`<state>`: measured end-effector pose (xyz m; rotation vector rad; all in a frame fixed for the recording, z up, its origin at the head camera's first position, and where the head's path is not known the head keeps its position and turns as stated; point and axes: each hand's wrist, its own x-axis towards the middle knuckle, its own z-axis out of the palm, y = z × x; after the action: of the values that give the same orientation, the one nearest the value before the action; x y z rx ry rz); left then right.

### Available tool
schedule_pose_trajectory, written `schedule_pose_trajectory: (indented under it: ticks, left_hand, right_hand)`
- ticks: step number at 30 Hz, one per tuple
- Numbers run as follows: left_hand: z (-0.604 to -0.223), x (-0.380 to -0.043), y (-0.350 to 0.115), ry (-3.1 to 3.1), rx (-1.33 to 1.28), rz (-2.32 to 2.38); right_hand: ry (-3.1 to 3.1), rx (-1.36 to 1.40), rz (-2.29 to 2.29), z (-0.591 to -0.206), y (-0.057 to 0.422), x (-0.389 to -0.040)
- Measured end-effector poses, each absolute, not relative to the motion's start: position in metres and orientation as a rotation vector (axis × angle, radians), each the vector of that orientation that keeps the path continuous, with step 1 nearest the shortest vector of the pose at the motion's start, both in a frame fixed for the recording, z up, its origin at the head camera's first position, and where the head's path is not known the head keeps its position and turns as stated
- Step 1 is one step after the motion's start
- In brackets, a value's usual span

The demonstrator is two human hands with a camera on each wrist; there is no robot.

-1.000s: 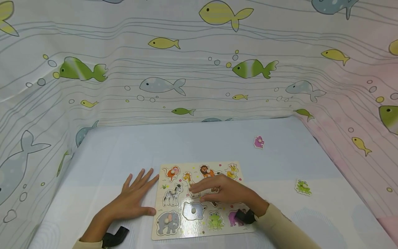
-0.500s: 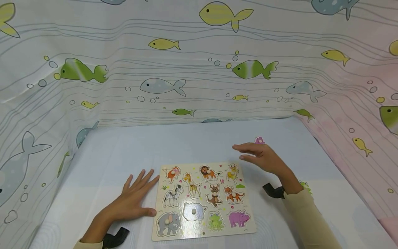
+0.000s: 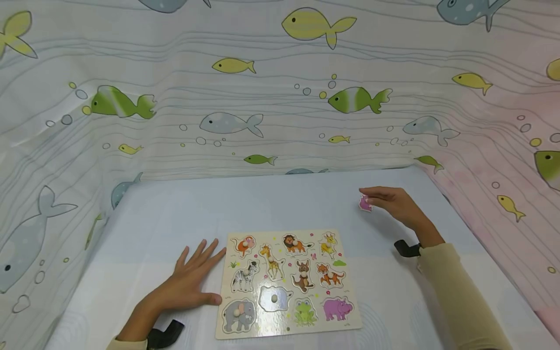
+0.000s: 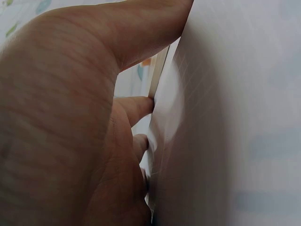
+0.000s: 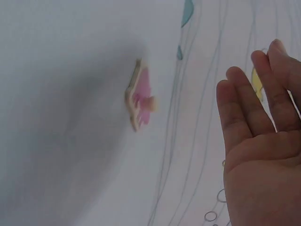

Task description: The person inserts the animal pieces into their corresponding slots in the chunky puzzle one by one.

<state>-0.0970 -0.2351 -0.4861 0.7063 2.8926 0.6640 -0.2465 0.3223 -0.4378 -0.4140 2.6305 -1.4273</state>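
Observation:
A wooden animal puzzle board (image 3: 315,291) lies on the table, with several animal pieces seated in it. My left hand (image 3: 181,284) rests with spread fingers at its left edge, thumb tip against the rim; in the left wrist view the fingers (image 4: 134,110) reach the tabletop beside it. Farther back on the right, my right hand (image 3: 393,206) hovers beside a loose purple hippo piece (image 3: 365,204), its fingertips overlapping the piece in the head view. The right wrist view shows a gap between the fairly straight fingers (image 5: 242,103) and the piece's small wooden knob (image 5: 149,103).
On the board, a grey-white recess (image 3: 274,298) and the printed frog (image 3: 305,312) and purple hippo (image 3: 338,309) show beside the seated pieces. My right sleeve (image 3: 459,291) covers the spot of the loose frog piece. A fish-patterned curtain (image 3: 280,97) borders the table behind.
My right hand has moved from over the board to the back right, reaching the loose hippo piece. The board is uncovered. My left hand stays at the board's edge.

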Motion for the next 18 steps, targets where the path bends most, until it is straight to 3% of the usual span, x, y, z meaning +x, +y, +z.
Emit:
schedule_pose_trajectory:
  ticks: [18]
  left_hand:
    - [-0.486,-0.098,-0.235,2.899,0.715,0.65]
  right_hand:
    - [2.618,-0.191,-1.373,-0.481,0.352,-0.278]
